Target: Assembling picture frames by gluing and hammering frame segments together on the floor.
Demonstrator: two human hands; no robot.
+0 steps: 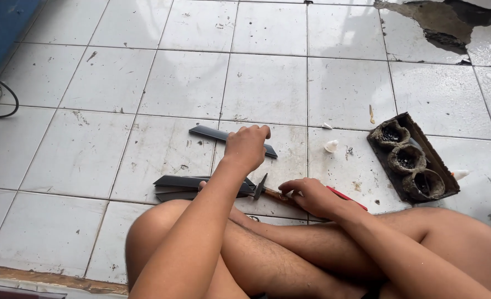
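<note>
The left hand (247, 145) closes on a dark strip (231, 138) lying on the tiled floor (267, 83). The right hand (311, 196) grips a small hammer (267, 191) beside two more strips (187, 187). It seems a picking step; lifting needs a firm pinch.

The floor (112, 77) is laid in white square tiles with dark grout lines, speckled with grey-brown dirt marks. A far-right tile is broken, baring a brown-grey patch (439, 22). The long strip (212, 134) is glossy black, as are the strips (184, 187) nearer. The tool handle (348, 196) is red. The three-holed panel (411, 160) is dark brown-black. A blue surface (2, 22) fills the far left corner.
</note>
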